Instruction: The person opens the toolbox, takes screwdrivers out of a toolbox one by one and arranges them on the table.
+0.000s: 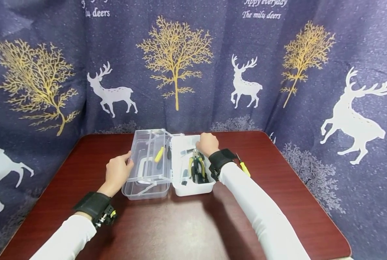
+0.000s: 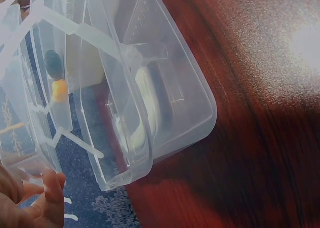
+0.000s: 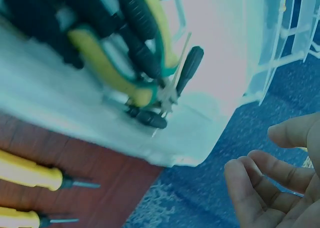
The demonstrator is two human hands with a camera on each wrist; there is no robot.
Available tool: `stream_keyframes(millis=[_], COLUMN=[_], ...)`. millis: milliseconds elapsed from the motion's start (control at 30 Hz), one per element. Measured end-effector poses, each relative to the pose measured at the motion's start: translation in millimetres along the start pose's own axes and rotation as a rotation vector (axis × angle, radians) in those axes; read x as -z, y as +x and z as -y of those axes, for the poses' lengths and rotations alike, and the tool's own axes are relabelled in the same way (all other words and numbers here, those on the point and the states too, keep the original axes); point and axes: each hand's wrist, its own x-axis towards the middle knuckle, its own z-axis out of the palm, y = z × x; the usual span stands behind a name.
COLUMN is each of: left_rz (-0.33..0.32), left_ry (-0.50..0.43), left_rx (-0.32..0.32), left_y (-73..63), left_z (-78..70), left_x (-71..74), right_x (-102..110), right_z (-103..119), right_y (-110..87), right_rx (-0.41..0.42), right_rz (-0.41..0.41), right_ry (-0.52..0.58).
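A toolbox lies open, its white base point(image 1: 193, 190) on the right and a clear lid point(image 1: 147, 196) on the left. Linked by plastic arms, a clear tray point(image 1: 139, 144) stands raised over the lid and carries a yellow screwdriver point(image 1: 159, 154). My left hand point(image 1: 117, 171) pinches the tray's left edge between thumb and fingers. Over the back right corner of the base is my right hand point(image 1: 207, 143), fingers loosely bent and nothing between them in the right wrist view. Below it, pliers point(image 3: 107, 67) with yellow-and-green handles lie among black-handled tools point(image 3: 135, 17).
Right of the base, on the dark red table point(image 1: 278, 202), lie yellow-handled screwdrivers point(image 3: 30, 170), partly behind the right forearm in the head view. A dark blue curtain point(image 1: 200, 90) with deer and trees hangs behind the table's back edge.
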Motion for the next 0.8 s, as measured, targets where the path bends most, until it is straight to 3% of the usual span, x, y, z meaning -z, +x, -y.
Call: stream_keyframes(millis=[500, 800], left_rz=[0.016, 0.012], left_ry=[0.012, 0.018], left_rx=[0.013, 0.008], left_y=[-1.3, -0.7], left_z=[3.0, 3.0], left_x=[0.8, -0.5], right_x=[-14, -23], right_z=[49, 71], right_y=[1.2, 2.8], right_rx=[0.072, 0.086], right_rz=[-0.077, -0.059], right_ry=[-0.075, -0.059])
